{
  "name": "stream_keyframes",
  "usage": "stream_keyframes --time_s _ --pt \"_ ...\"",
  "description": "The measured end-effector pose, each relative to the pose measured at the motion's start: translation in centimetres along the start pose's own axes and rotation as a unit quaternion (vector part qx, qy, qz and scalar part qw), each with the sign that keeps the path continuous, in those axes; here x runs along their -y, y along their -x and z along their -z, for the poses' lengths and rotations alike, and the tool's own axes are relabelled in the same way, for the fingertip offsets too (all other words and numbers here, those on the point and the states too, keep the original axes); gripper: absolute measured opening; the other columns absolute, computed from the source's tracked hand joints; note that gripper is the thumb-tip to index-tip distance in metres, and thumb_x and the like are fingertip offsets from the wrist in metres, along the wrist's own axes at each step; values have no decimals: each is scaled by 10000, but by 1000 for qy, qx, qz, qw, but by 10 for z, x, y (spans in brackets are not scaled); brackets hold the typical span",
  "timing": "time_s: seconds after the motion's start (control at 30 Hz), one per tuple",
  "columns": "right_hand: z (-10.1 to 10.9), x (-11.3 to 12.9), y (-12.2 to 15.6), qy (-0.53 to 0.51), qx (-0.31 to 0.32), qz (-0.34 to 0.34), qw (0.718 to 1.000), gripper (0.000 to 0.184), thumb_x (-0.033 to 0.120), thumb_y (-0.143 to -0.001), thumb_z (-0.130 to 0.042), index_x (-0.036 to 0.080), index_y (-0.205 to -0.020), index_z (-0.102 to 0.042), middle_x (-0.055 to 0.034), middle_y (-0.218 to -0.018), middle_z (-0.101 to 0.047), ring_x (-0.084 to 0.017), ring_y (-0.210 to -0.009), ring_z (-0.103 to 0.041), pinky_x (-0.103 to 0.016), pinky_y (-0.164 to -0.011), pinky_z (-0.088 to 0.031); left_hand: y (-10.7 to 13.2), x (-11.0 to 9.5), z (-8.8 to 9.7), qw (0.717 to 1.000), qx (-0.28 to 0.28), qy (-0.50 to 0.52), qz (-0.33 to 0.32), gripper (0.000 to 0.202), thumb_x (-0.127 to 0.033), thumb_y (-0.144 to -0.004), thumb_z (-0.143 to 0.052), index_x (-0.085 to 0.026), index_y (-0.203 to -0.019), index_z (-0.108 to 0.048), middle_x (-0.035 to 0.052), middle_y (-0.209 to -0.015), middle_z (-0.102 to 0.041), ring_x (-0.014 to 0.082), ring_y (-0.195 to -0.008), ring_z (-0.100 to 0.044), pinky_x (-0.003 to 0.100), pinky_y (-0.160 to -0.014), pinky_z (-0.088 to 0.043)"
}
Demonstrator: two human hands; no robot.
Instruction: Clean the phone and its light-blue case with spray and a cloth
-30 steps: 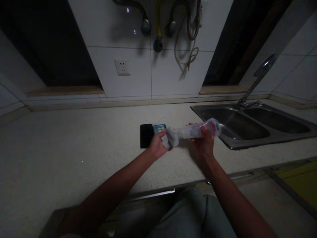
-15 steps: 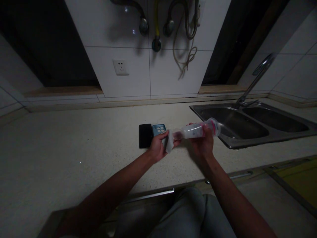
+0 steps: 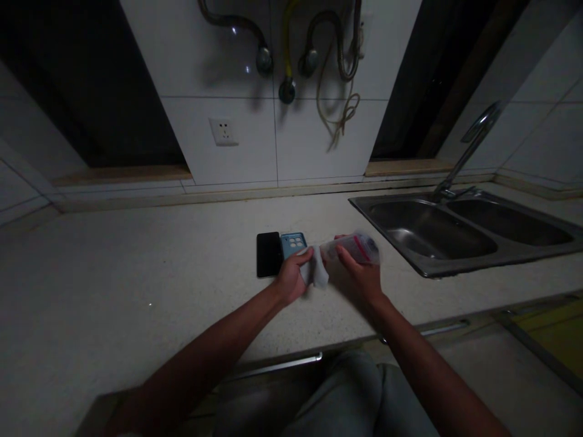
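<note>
My left hand (image 3: 291, 280) is closed on a thin white wipe or tissue (image 3: 320, 276), and one end of it hangs down past the fingers. In my right hand (image 3: 365, 276) lies a translucent plastic bottle (image 3: 353, 244) with a pink band, held almost level over the counter. Its narrower end points left and meets the white wipe; whether the wipe wraps round that end I cannot tell. Just behind my left hand a blue phone case (image 3: 286, 247) with camera cutouts rests on the counter, beside a black phone (image 3: 268, 255) lying flat.
A steel double sink (image 3: 428, 267) with a chrome faucet (image 3: 473, 136) is set into the pale counter (image 3: 191, 267) on the right. Hoses and valves (image 3: 286, 91) stick out from the tiled wall, with a socket (image 3: 223, 132) lower left. Drawer handles (image 3: 277, 366) run below the front edge.
My right hand has brought the bottle left, closer to my left hand, and its narrow end now meets the wipe. The view has tilted slightly; phone and case stay put.
</note>
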State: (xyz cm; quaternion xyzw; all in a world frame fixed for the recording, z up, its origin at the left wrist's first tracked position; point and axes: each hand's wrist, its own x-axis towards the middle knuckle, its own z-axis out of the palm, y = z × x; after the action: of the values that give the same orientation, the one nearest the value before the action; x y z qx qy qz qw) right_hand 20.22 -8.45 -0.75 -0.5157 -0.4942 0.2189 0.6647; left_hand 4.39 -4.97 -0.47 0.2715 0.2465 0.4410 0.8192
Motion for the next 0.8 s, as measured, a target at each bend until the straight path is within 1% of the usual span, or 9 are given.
stream_keyframes --time_s 0.13,0.23,0.3,0.4,0.47,0.53,0.67,0.73,0.8 --pt "2 2 -1 23 24 26 999 334 454 -763 -758 209 -985 -712 -74 -932 -745 -234 -807 -697 -402 -805 -559 2 -2 -2 1000 16 -10 2 125 -178 -868 -606 -88 -840 -689 120 -780 -706 237 -832 -713 345 -809 -569" --pt "0 0 -3 19 21 30 999 339 463 -764 -758 204 -979 -714 -85 -963 -747 -236 -834 -699 -396 -810 -558 1 -4 -4 1000 8 -7 7 151 -168 -894 -567 -89 -840 -685 123 -788 -712 239 -875 -717 358 -855 -569" --pt "-1 -2 -6 2 -5 21 1000 349 478 -759 -756 188 -950 -720 -92 -953 -752 -240 -840 -701 -402 -827 -555 0 -4 -4 1000 7 -5 6 169 -174 -913 -546 -87 -875 -686 135 -843 -726 241 -915 -718 368 -889 -564" --pt "2 -4 -10 6 -79 27 996 362 501 -764 -745 170 -907 -713 -86 -877 -744 -233 -799 -691 -389 -796 -552 -3 -3 -4 1000 23 -4 5 189 -183 -935 -526 -87 -965 -687 160 -1006 -737 248 -1032 -700 390 -975 -533" --pt "7 -5 -12 51 -125 53 989 376 514 -770 -736 169 -917 -697 -70 -841 -725 -224 -782 -674 -372 -776 -539 -2 -3 -4 999 39 -8 10 193 -176 -937 -527 -88 -1010 -683 174 -1106 -725 257 -1125 -669 409 -1035 -495" --pt "13 -6 -14 124 -156 69 978 388 525 -775 -721 174 -933 -674 -57 -829 -703 -218 -774 -655 -365 -775 -518 -1 -4 -4 998 51 -14 16 195 -171 -937 -532 -80 -1032 -675 194 -1160 -710 270 -1179 -644 429 -1068 -465" --pt "25 -7 -20 266 -172 27 948 360 531 -795 -667 188 -900 -633 -67 -819 -673 -234 -760 -628 -378 -771 -470 1 -10 -1 998 53 -9 13 184 -209 -950 -532 -86 -1025 -647 215 -1187 -697 281 -1141 -667 444 -1044 -476" --pt "29 -8 -22 307 -168 1 937 346 532 -799 -644 197 -879 -617 -74 -805 -664 -249 -758 -621 -387 -765 -457 0 -12 1 999 40 -8 13 174 -244 -957 -535 -109 -1015 -630 202 -1170 -707 271 -1067 -699 433 -979 -515" --pt "31 -9 -25 325 -170 -17 930 355 544 -794 -630 201 -878 -609 -78 -807 -660 -259 -763 -619 -395 -762 -454 -1 -14 3 999 24 -20 24 178 -273 -964 -530 -126 -1011 -619 187 -1118 -725 258 -977 -723 406 -879 -556"
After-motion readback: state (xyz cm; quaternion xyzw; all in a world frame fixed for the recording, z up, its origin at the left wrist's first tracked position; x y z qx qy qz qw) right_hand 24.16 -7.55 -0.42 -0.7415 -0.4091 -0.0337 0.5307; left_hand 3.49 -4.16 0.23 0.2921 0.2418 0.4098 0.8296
